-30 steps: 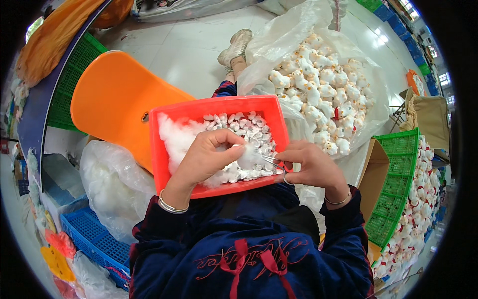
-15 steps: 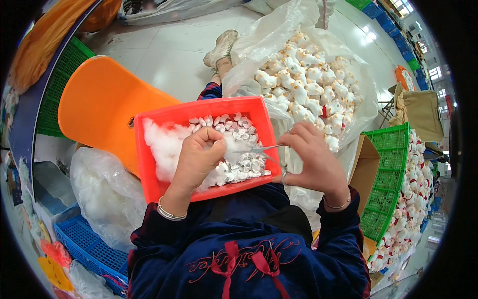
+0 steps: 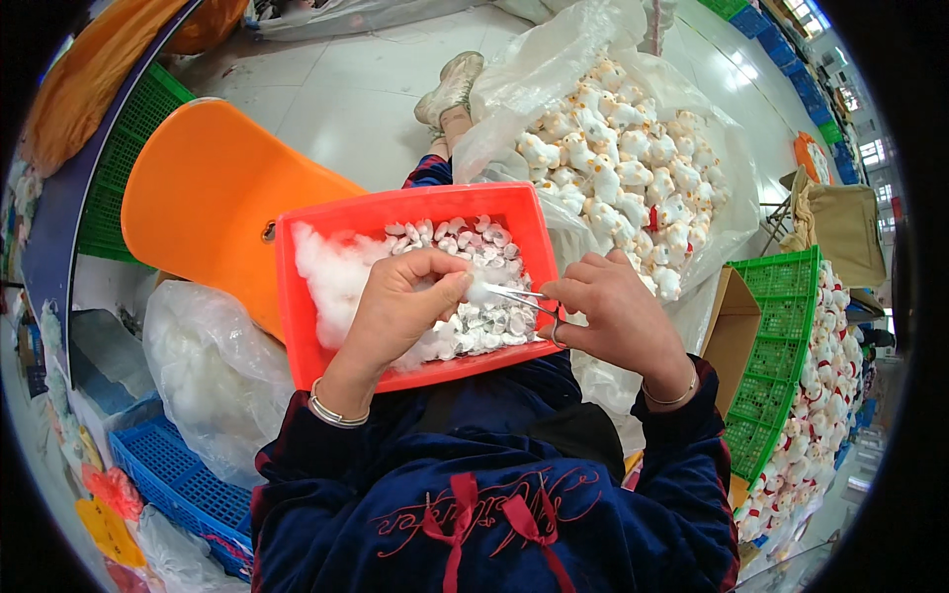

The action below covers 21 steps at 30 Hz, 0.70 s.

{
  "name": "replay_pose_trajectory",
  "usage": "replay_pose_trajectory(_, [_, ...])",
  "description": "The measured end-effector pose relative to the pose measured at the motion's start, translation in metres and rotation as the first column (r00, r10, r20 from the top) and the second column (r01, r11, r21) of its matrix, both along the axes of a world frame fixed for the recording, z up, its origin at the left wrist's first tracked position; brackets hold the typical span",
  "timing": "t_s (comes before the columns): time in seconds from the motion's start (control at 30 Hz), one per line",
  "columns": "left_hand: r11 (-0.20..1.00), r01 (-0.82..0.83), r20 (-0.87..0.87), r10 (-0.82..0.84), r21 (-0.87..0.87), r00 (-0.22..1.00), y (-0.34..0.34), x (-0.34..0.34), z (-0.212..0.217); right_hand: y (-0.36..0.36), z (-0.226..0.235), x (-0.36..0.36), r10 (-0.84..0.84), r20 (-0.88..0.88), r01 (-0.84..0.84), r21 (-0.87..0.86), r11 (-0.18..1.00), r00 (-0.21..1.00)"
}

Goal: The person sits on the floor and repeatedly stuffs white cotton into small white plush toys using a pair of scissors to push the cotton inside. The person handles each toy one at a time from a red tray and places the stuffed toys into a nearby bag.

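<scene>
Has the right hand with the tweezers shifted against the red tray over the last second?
Yes. The right hand has come up from the red tray's near right corner to its right edge, tweezers pointing at the left hand.

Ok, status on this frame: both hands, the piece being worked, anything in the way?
Left hand pinching small white piece. Right hand shut on metal tweezers, tips at the piece. Both over red tray. Nothing in the way.
</scene>
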<state>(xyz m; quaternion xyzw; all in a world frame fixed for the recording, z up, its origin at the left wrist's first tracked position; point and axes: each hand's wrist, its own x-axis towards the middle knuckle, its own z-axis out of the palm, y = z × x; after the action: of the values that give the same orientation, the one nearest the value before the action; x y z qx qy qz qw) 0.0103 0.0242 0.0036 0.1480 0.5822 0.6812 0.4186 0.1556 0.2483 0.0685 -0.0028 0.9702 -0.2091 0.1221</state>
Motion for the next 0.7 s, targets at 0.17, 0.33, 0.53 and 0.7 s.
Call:
replay_pose_trajectory(0.17, [0.997,-0.070,-0.017,0.070,-0.025,0.997,-0.003,-0.009,-0.011,0.008,0.010,0.003,-0.071,-0.165,0.076,0.026,0.997,0.984])
replay_pose_trajectory(0.33, [0.995,-0.103,0.020,0.103,0.014,0.994,0.001,-0.001,-0.010,-0.001,0.006,-0.004,-0.014,-0.269,0.046,0.114,0.992,0.963])
replay_pose_trajectory(0.53, [0.996,-0.089,0.034,0.089,0.018,0.995,0.000,-0.002,-0.007,0.002,0.014,-0.007,0.020,-0.085,-0.007,0.142,0.990,0.996])
replay_pose_trajectory(0.7, [0.997,-0.074,-0.032,0.073,-0.034,0.997,0.000,-0.001,-0.005,-0.002,0.001,-0.008,0.046,-0.069,-0.042,0.054,0.998,0.997])
